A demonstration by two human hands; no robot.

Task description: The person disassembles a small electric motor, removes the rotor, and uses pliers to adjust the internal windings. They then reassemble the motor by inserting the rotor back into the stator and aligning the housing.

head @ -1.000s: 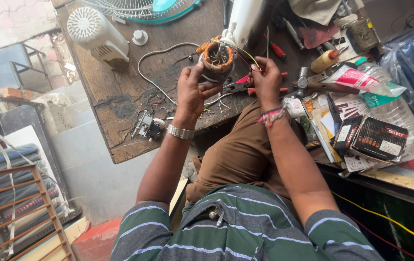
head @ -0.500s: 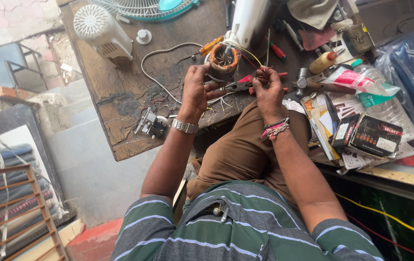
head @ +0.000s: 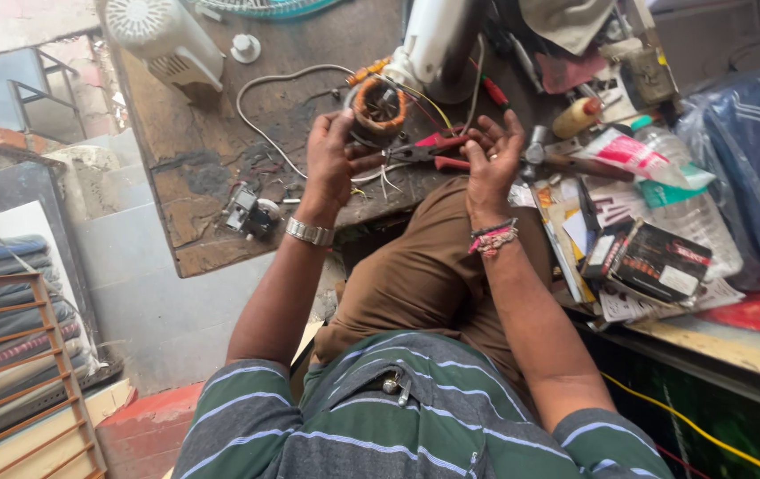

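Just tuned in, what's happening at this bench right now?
A person sits at a worn wooden workbench, both hands up over a copper-wound motor coil with loose wires trailing off it. The left hand is at the coil's near side; the right hand is open, palm up, beside red-handled pliers lying on the bench. Whether either hand pinches a wire is too small to tell. A white fan body stands behind the coil, a hammer to the right.

A black flat box (red-edged, white label) lies right on papers; a red-white-green packet behind it.
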